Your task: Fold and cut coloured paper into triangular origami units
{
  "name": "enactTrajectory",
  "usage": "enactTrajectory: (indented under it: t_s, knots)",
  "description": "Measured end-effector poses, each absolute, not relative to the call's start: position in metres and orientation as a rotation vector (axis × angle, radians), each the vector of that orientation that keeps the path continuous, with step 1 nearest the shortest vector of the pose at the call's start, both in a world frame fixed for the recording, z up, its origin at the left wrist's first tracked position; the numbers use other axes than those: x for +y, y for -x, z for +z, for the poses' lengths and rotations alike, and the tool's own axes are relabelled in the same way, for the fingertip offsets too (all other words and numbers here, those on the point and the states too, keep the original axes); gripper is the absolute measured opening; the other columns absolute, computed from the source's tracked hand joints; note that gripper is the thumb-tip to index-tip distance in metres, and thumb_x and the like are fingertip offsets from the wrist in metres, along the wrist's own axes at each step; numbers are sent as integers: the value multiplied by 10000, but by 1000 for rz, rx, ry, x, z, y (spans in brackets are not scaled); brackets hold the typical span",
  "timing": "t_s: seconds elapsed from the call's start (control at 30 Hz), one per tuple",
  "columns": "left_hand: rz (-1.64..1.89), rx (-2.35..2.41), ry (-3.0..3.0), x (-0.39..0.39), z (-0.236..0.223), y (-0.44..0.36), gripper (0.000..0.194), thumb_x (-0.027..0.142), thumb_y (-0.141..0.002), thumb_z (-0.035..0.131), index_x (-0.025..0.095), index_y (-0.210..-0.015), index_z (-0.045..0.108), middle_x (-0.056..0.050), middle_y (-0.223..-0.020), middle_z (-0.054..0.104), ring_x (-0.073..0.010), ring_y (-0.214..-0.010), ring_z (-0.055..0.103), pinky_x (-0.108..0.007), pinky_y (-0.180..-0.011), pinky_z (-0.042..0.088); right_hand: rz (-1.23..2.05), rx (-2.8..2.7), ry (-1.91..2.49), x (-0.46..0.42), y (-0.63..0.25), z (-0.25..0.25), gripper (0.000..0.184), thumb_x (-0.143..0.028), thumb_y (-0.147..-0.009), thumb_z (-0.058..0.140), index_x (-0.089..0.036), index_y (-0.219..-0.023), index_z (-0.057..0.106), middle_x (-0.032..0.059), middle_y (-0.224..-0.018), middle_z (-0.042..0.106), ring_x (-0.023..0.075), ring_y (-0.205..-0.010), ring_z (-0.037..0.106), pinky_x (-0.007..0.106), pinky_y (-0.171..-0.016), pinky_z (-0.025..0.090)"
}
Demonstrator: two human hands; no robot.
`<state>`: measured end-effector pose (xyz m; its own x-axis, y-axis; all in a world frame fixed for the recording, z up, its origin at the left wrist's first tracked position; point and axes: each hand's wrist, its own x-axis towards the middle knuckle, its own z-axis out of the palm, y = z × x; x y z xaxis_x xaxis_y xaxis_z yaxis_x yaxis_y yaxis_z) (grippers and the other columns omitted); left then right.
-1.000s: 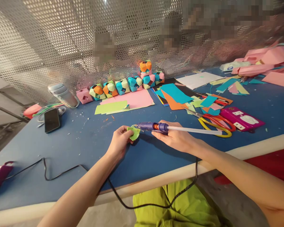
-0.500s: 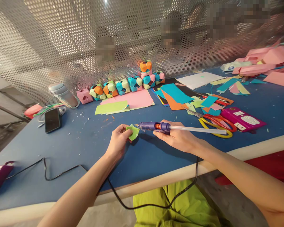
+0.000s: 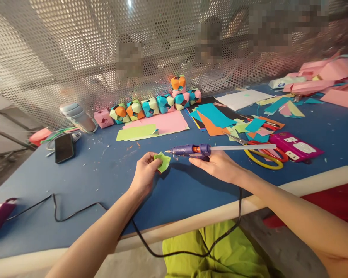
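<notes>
Between the thumb and fingers of my left hand [image 3: 145, 172] is a small folded green paper piece [image 3: 163, 162], with a trace of orange at its lower edge. My right hand [image 3: 220, 166] grips a purple glue gun [image 3: 188, 151], its nozzle pointing left just above the paper's right corner. A long clear glue stick [image 3: 243, 147] sticks out of the gun's back. From below my right hand the black cord [image 3: 240, 208] loops down past the table edge.
Folded paper balls [image 3: 135, 110] line the mesh panel. To the right lie scissors [image 3: 263, 157], coloured paper strips [image 3: 216, 115] and a magenta power strip [image 3: 296, 147]. A phone [image 3: 64, 148] and a bottle [image 3: 77, 117] stand left; another power strip [image 3: 0, 217] sits at the near left.
The glue gun has risen slightly and turned more level, its nozzle now a little above the paper's corner. My left hand holds the paper almost in the same place.
</notes>
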<state>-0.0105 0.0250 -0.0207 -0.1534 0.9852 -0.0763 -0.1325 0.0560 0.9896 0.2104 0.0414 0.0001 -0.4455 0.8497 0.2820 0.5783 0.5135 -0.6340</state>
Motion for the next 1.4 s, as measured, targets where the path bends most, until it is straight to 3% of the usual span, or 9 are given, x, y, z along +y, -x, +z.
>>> enactTrajectory:
  t_s: [0.4, 0.97, 1.33, 1.4]
  knots:
    - [1356, 1261, -1085, 21, -17, 6, 66, 165, -624, 638, 161, -660, 583, 37, -589, 563, -88, -540, 483, -206, -506, 359, 722, -2184, 1120, 41, -206, 4, 347, -409, -861, 497, -172, -997, 712, 37, -797, 709, 203, -745, 625, 280, -695, 473]
    - [1335, 1331, -1196, 20, -18, 7, 40, 150, -634, 609, 168, -659, 585, 40, -581, 550, -91, -549, 461, -206, -526, 351, 814, -2127, 1106, 44, -210, 4, 339, -424, -860, 526, -181, -995, 720, 23, -778, 693, 187, -724, 612, 275, -685, 456]
    - [1355, 1269, -1003, 23, -18, 10, 121, 197, -611, 677, 169, -674, 577, 50, -567, 538, -81, -511, 464, -208, -488, 357, 700, -2110, 1208, 52, -216, -2, 340, -438, -876, 512, -167, -914, 714, 26, -709, 683, 190, -668, 616, 279, -651, 454]
    - [1345, 1236, -947, 24, -17, 9, 157, 203, -597, 699, 170, -675, 567, 50, -570, 535, -88, -511, 473, -219, -484, 377, 606, -2095, 1295, 58, -215, -9, 315, -408, -878, 521, -164, -951, 707, 50, -769, 704, 210, -720, 642, 288, -670, 458]
